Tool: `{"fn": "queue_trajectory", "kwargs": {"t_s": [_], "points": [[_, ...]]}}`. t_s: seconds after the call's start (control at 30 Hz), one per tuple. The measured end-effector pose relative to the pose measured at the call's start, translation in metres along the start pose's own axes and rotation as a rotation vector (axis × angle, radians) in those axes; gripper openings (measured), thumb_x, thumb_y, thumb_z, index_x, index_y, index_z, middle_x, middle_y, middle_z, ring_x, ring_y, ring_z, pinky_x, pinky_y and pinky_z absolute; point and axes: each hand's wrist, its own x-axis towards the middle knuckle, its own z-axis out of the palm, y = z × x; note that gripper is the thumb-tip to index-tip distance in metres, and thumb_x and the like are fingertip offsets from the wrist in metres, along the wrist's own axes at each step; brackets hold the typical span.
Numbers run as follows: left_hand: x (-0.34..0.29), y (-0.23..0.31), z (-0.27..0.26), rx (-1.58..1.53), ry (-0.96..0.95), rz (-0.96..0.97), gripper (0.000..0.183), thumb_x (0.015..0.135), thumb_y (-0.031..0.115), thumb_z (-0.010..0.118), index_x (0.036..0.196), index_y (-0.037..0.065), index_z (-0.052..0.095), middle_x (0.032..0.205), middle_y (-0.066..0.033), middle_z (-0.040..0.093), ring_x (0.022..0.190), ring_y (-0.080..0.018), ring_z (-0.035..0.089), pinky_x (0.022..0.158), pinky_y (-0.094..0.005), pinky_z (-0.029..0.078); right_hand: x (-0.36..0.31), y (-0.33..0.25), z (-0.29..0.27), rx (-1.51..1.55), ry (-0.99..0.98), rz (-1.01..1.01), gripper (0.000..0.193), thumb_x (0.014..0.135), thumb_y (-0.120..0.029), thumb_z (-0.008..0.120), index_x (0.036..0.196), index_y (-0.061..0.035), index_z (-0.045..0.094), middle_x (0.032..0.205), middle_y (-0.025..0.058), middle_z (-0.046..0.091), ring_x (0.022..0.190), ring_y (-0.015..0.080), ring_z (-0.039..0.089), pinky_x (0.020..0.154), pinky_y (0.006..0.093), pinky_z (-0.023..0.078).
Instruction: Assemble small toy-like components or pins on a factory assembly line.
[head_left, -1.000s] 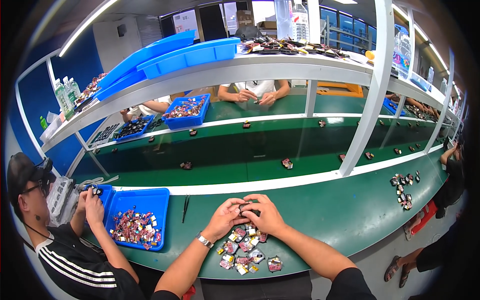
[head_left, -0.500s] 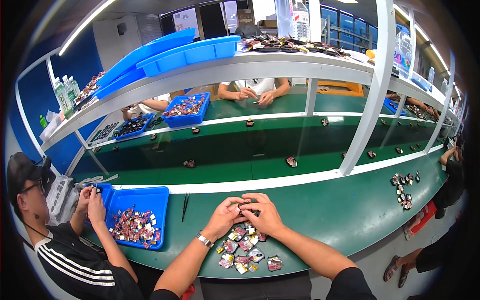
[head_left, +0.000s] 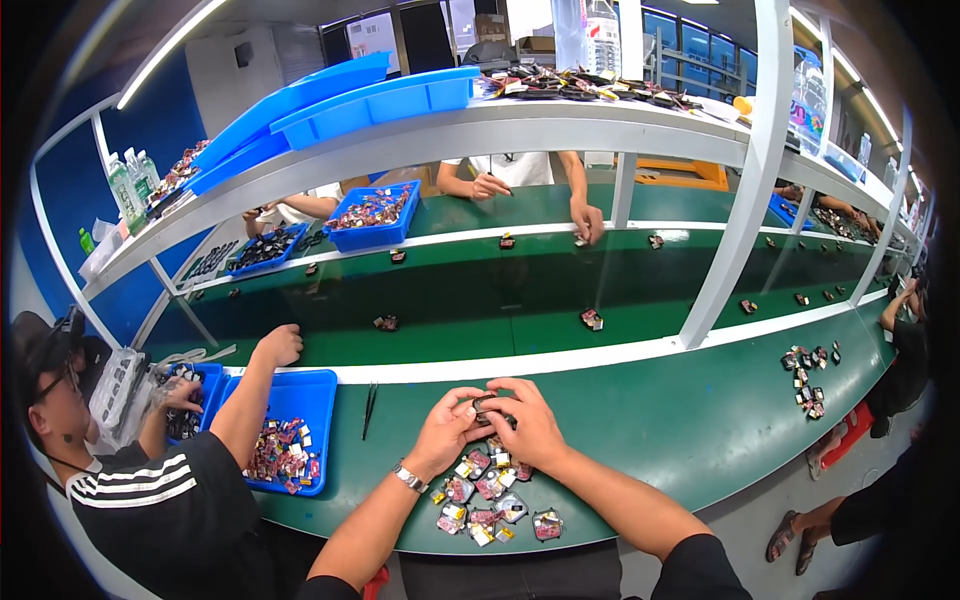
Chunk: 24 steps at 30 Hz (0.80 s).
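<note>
In front of my body, my left hand and my right hand meet over the green worktop. Between their fingertips they hold a small black-cased electronic part, mostly hidden by the fingers. Just below my hands lies a loose cluster of small electronic assemblies, with dark red circuit boards, white and yellow pieces and rounded casings. One assembly sits a little apart on the right of the cluster. A pair of dark tweezers rests on the worktop to the left of my hands.
At left, a co-worker reaches across a blue bin of red boards. Beyond a white rail, a green belt carries spaced parts. A white post rises at right. More assemblies lie far right.
The left co-worker's arm has swung out over the bin toward the belt. Parts on the belt have shifted slightly right. The person opposite has stretched a hand toward it. My hands barely moved.
</note>
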Motion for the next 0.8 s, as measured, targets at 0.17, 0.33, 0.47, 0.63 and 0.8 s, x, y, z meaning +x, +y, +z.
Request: {"fn": "queue_trajectory", "kwargs": {"t_s": [0.17,0.33,0.47,0.63,0.8], "points": [[-0.001,-0.001,-0.005,-0.017,0.024,-0.017,0.028,0.099,0.009,0.05,0.126,0.004,0.043,0.117,-0.0111,0.061,0.109,-0.02,0.061,0.097,-0.0391,0.052,0.005,-0.007,-0.003,-0.07,0.023,-0.12,0.023,0.075,0.001,0.068,0.097,-0.0056,0.068,0.102,0.0088,0.061,0.094,0.0273,0.06,0.078,0.0359,0.053],[-0.002,0.001,-0.008,0.001,0.046,-0.021,0.029,0.098,0.007,0.05,0.126,0.004,0.043,0.116,-0.0096,0.061,0.107,-0.0186,0.061,0.097,-0.0383,0.052,0.005,-0.013,-0.001,-0.131,0.017,-0.189,0.021,0.075,-0.003,0.067,0.095,-0.0041,0.065,0.099,0.0081,0.06,0.092,0.0265,0.06,0.074,0.0357,0.053],[-0.001,0.0,-0.005,-0.018,0.042,-0.033,0.028,0.098,0.008,0.05,0.125,0.004,0.043,0.116,-0.0097,0.061,0.107,-0.0185,0.061,0.096,-0.0375,0.052,0.003,-0.007,0.003,-0.223,0.033,-0.195,0.021,0.075,-0.004,0.068,0.096,-0.004,0.066,0.098,0.0081,0.059,0.091,0.026,0.06,0.073,0.0356,0.054],[-0.001,-0.003,-0.008,-0.01,0.039,-0.018,0.027,0.099,0.009,0.05,0.124,0.003,0.043,0.115,-0.0099,0.061,0.105,-0.0191,0.062,0.095,-0.0373,0.052,0.004,-0.007,0.005,-0.25,0.022,-0.195,0.019,0.076,-0.005,0.068,0.096,-0.0039,0.067,0.098,0.0076,0.059,0.09,0.0248,0.06,0.07,0.0345,0.055],[0.0,-0.001,-0.002,0.014,0.061,-0.024,0.026,0.099,0.01,0.049,0.123,0.003,0.045,0.115,-0.0093,0.062,0.104,-0.0181,0.062,0.093,-0.0369,0.053,0.004,-0.006,0.005,-0.278,0.036,-0.199,0.017,0.077,-0.006,0.068,0.094,-0.0034,0.067,0.096,0.0072,0.059,0.087,0.0238,0.06,0.068,0.0344,0.055]]}}
